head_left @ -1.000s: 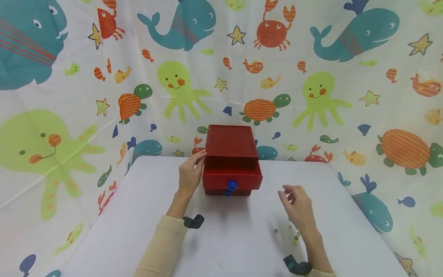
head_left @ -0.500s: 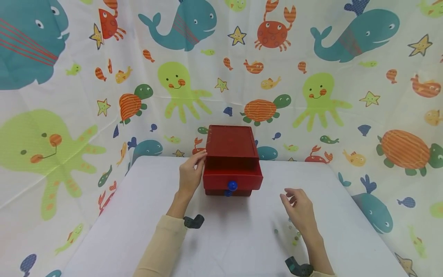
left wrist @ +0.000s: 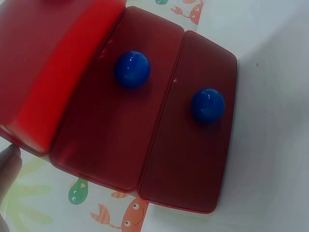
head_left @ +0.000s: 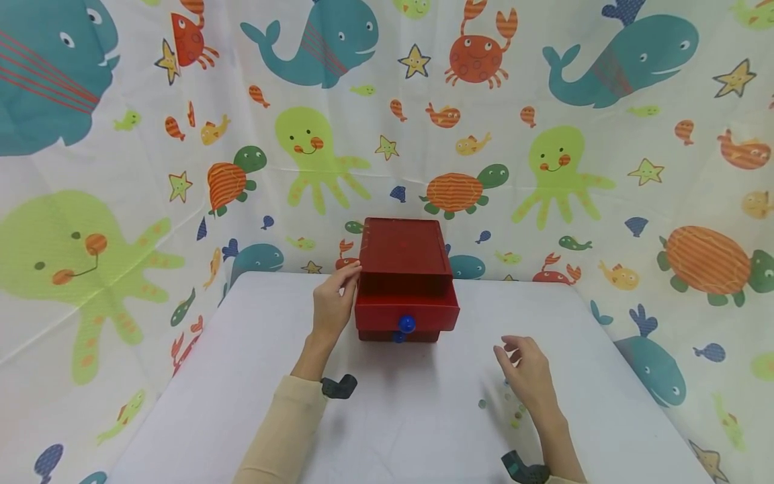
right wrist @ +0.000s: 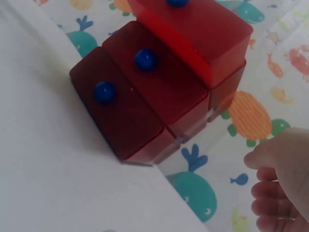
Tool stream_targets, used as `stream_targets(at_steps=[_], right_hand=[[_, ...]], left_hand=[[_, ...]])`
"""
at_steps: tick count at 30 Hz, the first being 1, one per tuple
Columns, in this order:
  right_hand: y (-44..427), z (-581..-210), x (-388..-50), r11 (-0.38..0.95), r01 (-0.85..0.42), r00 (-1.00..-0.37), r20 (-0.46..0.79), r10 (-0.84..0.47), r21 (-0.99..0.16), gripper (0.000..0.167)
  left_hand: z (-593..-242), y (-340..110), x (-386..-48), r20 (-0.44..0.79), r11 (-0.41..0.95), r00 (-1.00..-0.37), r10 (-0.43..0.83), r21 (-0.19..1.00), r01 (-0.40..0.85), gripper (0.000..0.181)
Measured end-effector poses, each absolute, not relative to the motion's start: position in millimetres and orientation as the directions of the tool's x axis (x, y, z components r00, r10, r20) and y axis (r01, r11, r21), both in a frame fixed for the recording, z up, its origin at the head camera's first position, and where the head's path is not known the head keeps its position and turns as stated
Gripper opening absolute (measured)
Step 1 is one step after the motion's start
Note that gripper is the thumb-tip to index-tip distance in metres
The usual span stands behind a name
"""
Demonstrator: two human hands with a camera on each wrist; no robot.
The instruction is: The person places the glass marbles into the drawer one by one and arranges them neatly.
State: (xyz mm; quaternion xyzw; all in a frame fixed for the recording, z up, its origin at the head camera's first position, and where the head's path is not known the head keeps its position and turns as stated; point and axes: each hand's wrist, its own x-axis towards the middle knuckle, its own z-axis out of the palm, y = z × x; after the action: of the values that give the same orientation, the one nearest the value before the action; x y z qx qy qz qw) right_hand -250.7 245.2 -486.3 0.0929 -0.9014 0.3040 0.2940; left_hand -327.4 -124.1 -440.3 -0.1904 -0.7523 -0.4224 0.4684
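Observation:
A red box of drawers [head_left: 404, 245] with blue knobs stands at the back of the white table. Its top drawer [head_left: 381, 318] is pulled out, while the middle drawer [left wrist: 104, 116] and bottom drawer [left wrist: 186, 150] are closed in the left wrist view. My left hand [head_left: 331, 306] rests its fingertips against the box's upper left side. To the right of the box, my right hand [head_left: 527, 376] hovers over the table, fingers loosely bent, with nothing seen in them. Small greenish pieces [head_left: 482, 404] lie scattered below and beside that hand; its forearm may cover some.
Behind the table hangs a white cloth [head_left: 387, 195] printed with sea animals, close to the box's back. A small dark camera [head_left: 339, 386] is worn on the left wrist and another camera [head_left: 525, 468] on the right wrist.
My right hand has drifted slightly down and to the right, away from the box. The left hand and the pulled-out drawer stay where they were.

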Motion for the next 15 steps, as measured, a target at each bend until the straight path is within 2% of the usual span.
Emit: stream_targets(at_steps=[6,15], right_hand=[[248.4,-493.5,-250.8,0.81,-0.303,-0.843,0.537,0.017,-0.501,0.027],[255.2,-502.7,-251.5,0.812,-0.244,-0.886,0.462,0.036,-0.53,0.03]], left_hand=[[-440.8,-123.9,-328.9,0.874,0.574,-0.474,-0.108,0.444,0.688,0.021],[-440.2,-123.2,-327.8,0.864,0.573,-0.491,-0.115,0.461,0.677,0.022]])
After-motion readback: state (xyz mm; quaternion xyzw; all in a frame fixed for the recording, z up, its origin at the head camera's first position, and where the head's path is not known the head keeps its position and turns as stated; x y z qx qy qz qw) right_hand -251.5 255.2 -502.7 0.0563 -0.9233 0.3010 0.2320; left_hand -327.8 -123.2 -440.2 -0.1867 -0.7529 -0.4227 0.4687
